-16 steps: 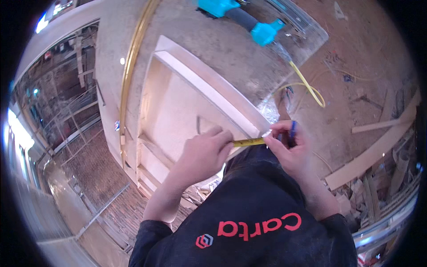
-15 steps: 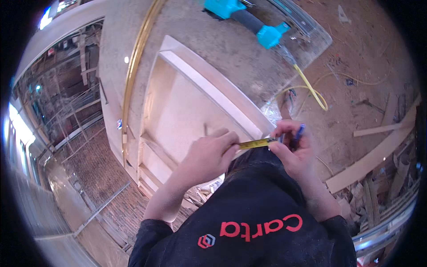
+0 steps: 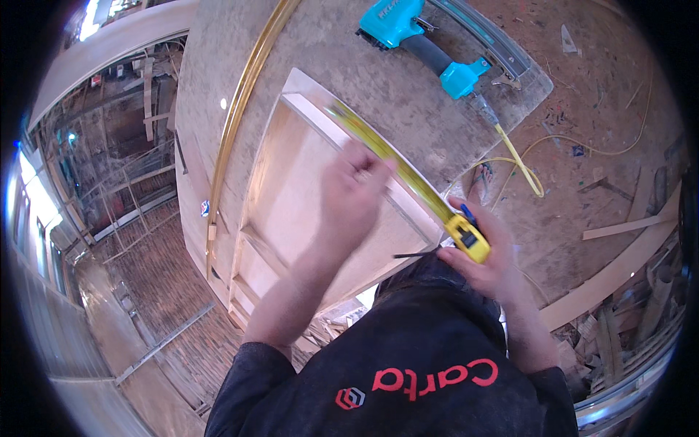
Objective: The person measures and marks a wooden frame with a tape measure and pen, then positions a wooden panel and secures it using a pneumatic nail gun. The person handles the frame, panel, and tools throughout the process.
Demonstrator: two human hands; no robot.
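Note:
My right hand [image 3: 489, 266] grips a yellow tape measure [image 3: 467, 239] at the near right corner of an open wooden frame box [image 3: 437, 234]. A blue pen [image 3: 469, 215] is tucked in the same hand, and a thin dark stick [image 3: 415, 255] pokes out beside its fingers. The pulled-out tape blade [image 3: 416, 180] runs along the box's right-hand side toward its far corner, its far end blurred. My left hand [image 3: 357, 186] hovers over the box right by the blade, smeared by motion. Its fingers look curled, but whether they touch the blade I cannot tell.
The box lies on a stained worktable [image 3: 466, 138]. Beyond it rests a teal nail gun [image 3: 429, 47] with a yellow air hose [image 3: 518, 160] trailing to the floor. A long golden strip [image 3: 231, 120] lies along the left. Wood offcuts [image 3: 619, 291] are heaped at right.
The blade, short between my hands before, is now drawn far out along the box's side. My left hand has moved up and away from my right, and the tape's case shows.

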